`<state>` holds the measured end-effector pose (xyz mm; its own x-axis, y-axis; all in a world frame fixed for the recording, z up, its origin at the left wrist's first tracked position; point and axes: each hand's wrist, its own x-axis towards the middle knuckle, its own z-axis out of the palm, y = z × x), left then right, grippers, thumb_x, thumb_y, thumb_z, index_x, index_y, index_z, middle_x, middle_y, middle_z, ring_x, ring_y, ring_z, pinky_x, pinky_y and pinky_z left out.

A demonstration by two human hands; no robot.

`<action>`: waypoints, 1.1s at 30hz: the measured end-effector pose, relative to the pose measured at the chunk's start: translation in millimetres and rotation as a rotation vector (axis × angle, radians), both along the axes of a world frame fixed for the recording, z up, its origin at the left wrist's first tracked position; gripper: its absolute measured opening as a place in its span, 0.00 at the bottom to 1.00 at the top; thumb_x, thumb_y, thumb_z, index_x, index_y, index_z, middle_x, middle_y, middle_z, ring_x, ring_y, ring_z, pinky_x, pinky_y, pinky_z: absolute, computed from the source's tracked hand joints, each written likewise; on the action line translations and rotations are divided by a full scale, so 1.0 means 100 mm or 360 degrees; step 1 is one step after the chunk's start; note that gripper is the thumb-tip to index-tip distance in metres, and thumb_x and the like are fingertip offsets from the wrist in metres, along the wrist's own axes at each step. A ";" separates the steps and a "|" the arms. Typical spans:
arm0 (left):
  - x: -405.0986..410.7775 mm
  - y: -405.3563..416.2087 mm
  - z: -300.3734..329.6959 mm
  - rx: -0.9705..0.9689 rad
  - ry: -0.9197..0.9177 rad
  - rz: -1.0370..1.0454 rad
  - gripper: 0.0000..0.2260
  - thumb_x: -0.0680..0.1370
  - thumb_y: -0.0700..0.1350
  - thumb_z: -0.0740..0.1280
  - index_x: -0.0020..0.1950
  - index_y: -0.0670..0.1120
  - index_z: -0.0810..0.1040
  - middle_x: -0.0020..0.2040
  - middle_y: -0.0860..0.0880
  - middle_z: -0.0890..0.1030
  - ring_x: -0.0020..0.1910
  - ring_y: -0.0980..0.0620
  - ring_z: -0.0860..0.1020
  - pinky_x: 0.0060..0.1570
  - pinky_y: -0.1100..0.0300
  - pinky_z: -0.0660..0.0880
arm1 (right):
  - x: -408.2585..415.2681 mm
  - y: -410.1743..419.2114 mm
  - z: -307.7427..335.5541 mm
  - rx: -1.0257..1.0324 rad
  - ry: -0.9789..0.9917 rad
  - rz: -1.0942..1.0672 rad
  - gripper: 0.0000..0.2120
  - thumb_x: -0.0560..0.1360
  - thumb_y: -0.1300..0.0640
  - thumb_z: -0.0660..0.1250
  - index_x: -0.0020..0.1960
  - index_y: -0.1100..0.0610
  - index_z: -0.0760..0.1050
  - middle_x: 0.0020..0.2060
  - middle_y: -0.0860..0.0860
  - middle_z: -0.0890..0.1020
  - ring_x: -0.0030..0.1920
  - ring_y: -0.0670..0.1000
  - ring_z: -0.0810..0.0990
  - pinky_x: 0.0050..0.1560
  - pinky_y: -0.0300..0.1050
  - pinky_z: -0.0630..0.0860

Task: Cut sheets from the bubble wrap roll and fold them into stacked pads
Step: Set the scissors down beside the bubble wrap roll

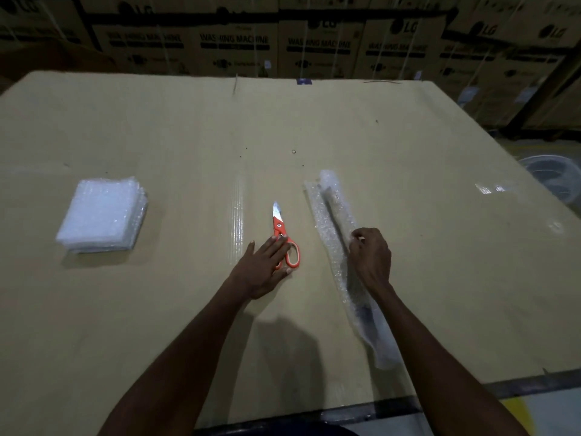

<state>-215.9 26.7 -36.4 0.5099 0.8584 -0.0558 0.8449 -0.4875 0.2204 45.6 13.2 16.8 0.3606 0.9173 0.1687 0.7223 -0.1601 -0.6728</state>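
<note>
A thin roll of clear bubble wrap (333, 212) lies lengthwise on the cardboard-covered table (188, 136), right of centre, with a loose flap along its left side. My right hand (372, 258) rests on the roll's middle, fingers curled and pinching the wrap's edge. Orange-handled scissors (283, 237) lie shut on the table, blades pointing away. My left hand (264, 269) lies flat with straight fingers over the scissors' handles. A stack of folded bubble-wrap pads (102, 215) sits at the left.
Stacked washing-machine cartons (314, 42) line the far side behind the table. A round white fan guard (553, 177) stands off the right edge. The table's near edge (393, 404) runs along the bottom right.
</note>
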 end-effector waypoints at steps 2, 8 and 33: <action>-0.09 0.02 0.00 0.0033 0.0005 0.0017 0.33 0.81 0.65 0.44 0.82 0.51 0.53 0.82 0.53 0.51 0.81 0.53 0.48 0.74 0.39 0.55 | -0.03 0.06 0.00 -0.0080 0.0105 -0.0055 0.16 0.74 0.64 0.70 0.61 0.60 0.80 0.55 0.57 0.82 0.53 0.59 0.81 0.50 0.44 0.70; -0.41 -0.01 -0.04 0.0104 -0.0017 0.0103 0.33 0.81 0.65 0.44 0.81 0.49 0.56 0.81 0.51 0.55 0.80 0.51 0.52 0.73 0.39 0.59 | -0.17 0.10 -0.08 -0.0185 0.0021 -0.0125 0.20 0.70 0.58 0.68 0.61 0.60 0.80 0.56 0.62 0.82 0.57 0.66 0.78 0.56 0.52 0.73; -0.01 0.51 0.29 0.0476 0.0115 -0.0078 0.24 0.78 0.49 0.65 0.73 0.47 0.67 0.68 0.46 0.73 0.70 0.42 0.69 0.72 0.38 0.59 | -0.39 0.03 -0.15 0.0210 -0.0672 0.0719 0.21 0.71 0.61 0.74 0.63 0.61 0.78 0.53 0.59 0.85 0.46 0.64 0.85 0.39 0.54 0.81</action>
